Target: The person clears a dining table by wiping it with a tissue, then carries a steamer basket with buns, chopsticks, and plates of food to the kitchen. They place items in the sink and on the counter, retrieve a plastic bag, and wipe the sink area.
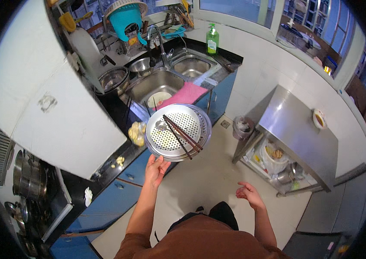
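Observation:
My left hand point(156, 170) grips the near rim of a stack of round metal dishes at the counter's front edge. On top sits a perforated steamer plate point(166, 140); a wider metal rim point(206, 129) shows under it. Several dark chopsticks point(183, 137) lie across the plate, their thick ends past its right rim. A spoon point(161, 125) rests on its left part, with small yellow bits around. My right hand point(249, 195) hangs over the floor, holding nothing, its fingers loosely bent and apart.
Beyond the stack are a double sink point(152, 84) with a plate point(159, 99) in it, a pink cloth point(186, 94) and a faucet point(162, 48). A bag of pale food pieces point(136, 133) sits left. At right stand a waste bin point(243, 128) and a steel table point(294, 115).

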A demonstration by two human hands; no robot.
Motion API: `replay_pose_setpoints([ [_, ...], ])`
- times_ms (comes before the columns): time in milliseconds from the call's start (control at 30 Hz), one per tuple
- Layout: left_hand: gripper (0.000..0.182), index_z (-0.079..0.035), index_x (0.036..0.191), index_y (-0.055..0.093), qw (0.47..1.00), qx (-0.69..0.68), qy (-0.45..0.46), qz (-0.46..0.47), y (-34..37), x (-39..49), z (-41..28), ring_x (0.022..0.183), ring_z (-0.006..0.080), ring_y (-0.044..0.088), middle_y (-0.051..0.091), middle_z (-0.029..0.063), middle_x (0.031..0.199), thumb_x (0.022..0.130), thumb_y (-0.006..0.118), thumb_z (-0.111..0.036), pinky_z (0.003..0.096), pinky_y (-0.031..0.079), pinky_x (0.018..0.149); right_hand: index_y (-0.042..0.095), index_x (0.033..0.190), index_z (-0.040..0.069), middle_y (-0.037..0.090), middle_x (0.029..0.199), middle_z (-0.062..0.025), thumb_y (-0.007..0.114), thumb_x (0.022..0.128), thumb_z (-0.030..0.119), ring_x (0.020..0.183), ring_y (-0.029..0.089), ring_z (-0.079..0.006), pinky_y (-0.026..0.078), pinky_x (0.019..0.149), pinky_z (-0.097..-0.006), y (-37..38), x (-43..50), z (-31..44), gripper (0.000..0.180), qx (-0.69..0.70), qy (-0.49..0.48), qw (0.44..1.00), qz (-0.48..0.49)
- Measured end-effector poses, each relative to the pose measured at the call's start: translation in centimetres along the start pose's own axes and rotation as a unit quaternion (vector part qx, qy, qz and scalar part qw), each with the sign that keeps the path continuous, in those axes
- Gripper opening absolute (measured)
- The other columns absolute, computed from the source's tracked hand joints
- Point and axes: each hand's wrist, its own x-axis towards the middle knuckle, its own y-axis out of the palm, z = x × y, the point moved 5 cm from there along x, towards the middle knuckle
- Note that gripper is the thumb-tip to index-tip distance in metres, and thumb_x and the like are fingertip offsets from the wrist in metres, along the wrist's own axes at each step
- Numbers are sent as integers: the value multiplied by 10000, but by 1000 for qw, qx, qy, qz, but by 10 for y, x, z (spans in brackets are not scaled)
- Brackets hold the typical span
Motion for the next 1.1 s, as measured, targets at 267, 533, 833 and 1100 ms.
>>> replay_pose_setpoints([
  [267, 182, -66, 1093, 515, 994, -5, 82, -68, 49, 175, -22, 851, 180, 651, 629, 74, 1012, 920, 475, -29, 291, 569, 745, 468, 1271, 39, 631, 904, -86, 496, 913, 155, 823, 621, -173, 512, 760, -302, 4, 200, 102, 377, -34, 13, 993, 110],
  [533, 274, -88, 1201, 476, 995, 11, 55, -81, 120, 404, -21, 845, 187, 650, 610, 74, 1062, 932, 455, -43, 310, 574, 725, 460, 1270, 31, 622, 912, -81, 490, 926, 155, 836, 609, -161, 499, 787, -312, -5, 435, 296, 367, -69, -56, 982, 164],
  [833, 305, -81, 1216, 443, 993, 36, -35, -110, 159, 611, -2, 901, 191, 605, 579, 70, 1008, 918, 490, -40, 352, 543, 816, 483, 1241, 35, 611, 909, -69, 495, 922, 137, 828, 607, -156, 495, 770, -291, -20, 558, 371, 335, -47, -16, 983, 176],
  [1100, 227, -30, 1109, 461, 989, 47, -72, -117, 172, 694, 7, 920, 247, 614, 573, 112, 1048, 887, 472, 18, 383, 554, 809, 482, 1250, 42, 614, 903, -72, 489, 925, 129, 825, 604, -149, 495, 763, -283, -20, 584, 374, 337, -37, 13, 981, 191],
])
